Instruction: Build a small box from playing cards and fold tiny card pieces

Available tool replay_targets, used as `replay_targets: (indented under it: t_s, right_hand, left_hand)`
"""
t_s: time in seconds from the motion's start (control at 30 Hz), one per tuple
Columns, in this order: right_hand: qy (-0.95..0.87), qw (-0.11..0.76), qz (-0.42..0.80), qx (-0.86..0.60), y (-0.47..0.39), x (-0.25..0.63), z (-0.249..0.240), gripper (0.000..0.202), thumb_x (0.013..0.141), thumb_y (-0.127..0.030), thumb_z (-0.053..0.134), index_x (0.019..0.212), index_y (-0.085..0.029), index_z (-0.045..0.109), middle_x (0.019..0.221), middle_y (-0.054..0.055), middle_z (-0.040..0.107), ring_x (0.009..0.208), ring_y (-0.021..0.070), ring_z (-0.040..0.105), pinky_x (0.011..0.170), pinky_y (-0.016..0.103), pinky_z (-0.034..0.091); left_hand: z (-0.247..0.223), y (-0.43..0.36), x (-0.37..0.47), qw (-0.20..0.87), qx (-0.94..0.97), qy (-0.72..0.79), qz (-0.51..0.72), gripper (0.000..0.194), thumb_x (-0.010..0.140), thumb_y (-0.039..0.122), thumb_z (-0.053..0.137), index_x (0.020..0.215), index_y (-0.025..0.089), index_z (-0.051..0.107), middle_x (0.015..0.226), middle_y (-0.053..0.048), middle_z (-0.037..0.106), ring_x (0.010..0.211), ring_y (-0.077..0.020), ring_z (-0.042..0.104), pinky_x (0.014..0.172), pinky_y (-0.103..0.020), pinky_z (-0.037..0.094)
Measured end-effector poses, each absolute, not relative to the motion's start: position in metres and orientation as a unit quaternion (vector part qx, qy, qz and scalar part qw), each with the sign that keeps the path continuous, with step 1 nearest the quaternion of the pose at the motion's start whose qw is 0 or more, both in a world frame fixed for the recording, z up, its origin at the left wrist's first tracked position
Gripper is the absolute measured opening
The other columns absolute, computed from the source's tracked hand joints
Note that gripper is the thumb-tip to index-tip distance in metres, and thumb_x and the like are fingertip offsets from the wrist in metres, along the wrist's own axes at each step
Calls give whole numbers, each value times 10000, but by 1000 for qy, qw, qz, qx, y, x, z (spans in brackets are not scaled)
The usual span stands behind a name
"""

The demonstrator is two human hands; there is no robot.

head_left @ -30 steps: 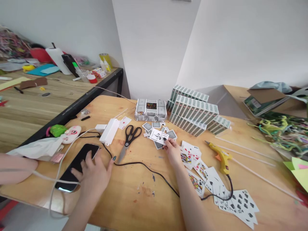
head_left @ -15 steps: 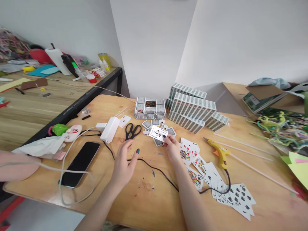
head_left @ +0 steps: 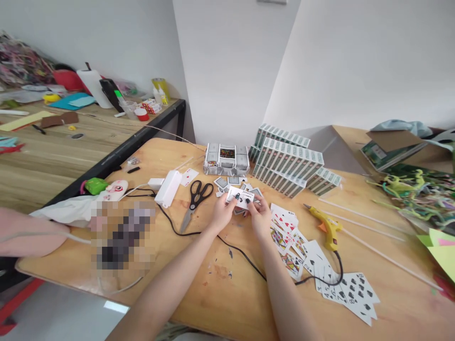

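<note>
Card (head_left: 242, 194) sits pinched between the fingers of the left hand (head_left: 223, 211) and right hand (head_left: 259, 213), with scissors (head_left: 195, 200) nearby on the table (head_left: 227, 303).

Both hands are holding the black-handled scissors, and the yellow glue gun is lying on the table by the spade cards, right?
Not quite: the head view shows the left hand and right hand holding a playing card, not the black-handled scissors. The yellow glue gun is indeed lying on the table by the spade cards.
</note>
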State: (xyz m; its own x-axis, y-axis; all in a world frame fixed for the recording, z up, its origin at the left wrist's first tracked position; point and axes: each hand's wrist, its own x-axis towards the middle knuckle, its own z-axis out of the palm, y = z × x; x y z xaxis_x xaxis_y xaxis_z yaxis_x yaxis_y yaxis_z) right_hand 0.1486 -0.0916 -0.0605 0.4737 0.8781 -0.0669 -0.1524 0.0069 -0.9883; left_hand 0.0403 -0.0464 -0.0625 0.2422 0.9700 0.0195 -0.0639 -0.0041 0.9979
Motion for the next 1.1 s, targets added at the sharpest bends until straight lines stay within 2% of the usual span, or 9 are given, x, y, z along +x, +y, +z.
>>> replay_targets:
  t_s: [0.1,0.2,0.37,0.47,0.6,0.7,0.8,1.0,1.1]
  right_hand:
    - [-350,605,373,-610,-95,155,-44,443,672,-470,622,1011,-202,528,728,19,631,498,140,535,489,283,431]
    - [-413,510,290,-697,-112,177,-22,343,711,-440,578,964,-209,573,996,62,641,588,146,578,532,290,436]
    - [-526,226,123,-811,-155,220,-23,375,618,-380,667,948,-209,618,935,94,633,824,267,564,716,385,417]
    - [-517,143,81,-840,-168,226,-42,425,567,-324,694,963,-195,607,919,125,609,872,307,544,697,386,410]
    - [-489,182,119,-845,-166,221,-50,240,598,-271,648,814,-187,587,811,82,613,750,237,572,617,312,409]
    - [-462,238,145,-842,-164,220,-41,159,618,-309,634,717,-194,587,690,40,618,629,199,564,541,277,377]
    - [-418,308,171,-837,-165,221,-31,189,655,-380,613,683,-193,615,604,21,630,556,181,556,519,268,359]
    - [-340,430,125,-827,-166,220,-29,285,723,-435,563,758,-164,644,663,49,664,635,200,577,566,275,378]
    - [-303,530,136,-780,-164,213,-31,351,734,-499,558,765,-155,616,679,48,645,637,189,566,554,268,399]
  left_hand:
    - [-61,-44,41,625,474,405,470,251,753,325,570,916,133,570,844,-65,672,696,-184,650,652,-322,545]
    - [-61,-41,44,656,433,399,472,237,744,315,585,895,136,554,794,-59,675,623,-172,653,626,-326,552]
    - [-63,-38,46,665,421,402,468,217,737,247,580,921,138,540,847,-64,678,585,-159,658,579,-303,552]
    - [-63,-37,46,667,421,399,468,251,727,223,581,957,142,523,901,-73,676,610,-160,665,577,-296,556]
    - [-64,-36,45,673,418,392,468,274,717,196,573,978,138,513,901,-78,674,636,-175,671,613,-325,564]
    - [-64,-36,45,671,424,389,468,284,704,177,578,981,139,527,928,-78,667,675,-179,672,629,-327,565]
    - [-65,-36,44,669,433,382,468,306,703,176,591,1002,144,535,964,-78,656,715,-174,666,626,-304,564]
    - [-62,-39,41,654,451,377,476,423,715,167,582,1128,176,491,1074,-82,610,791,-164,640,577,-249,550]
    - [-63,-42,39,646,480,372,463,365,723,182,569,1085,168,521,1007,-71,622,749,-157,634,551,-241,540]
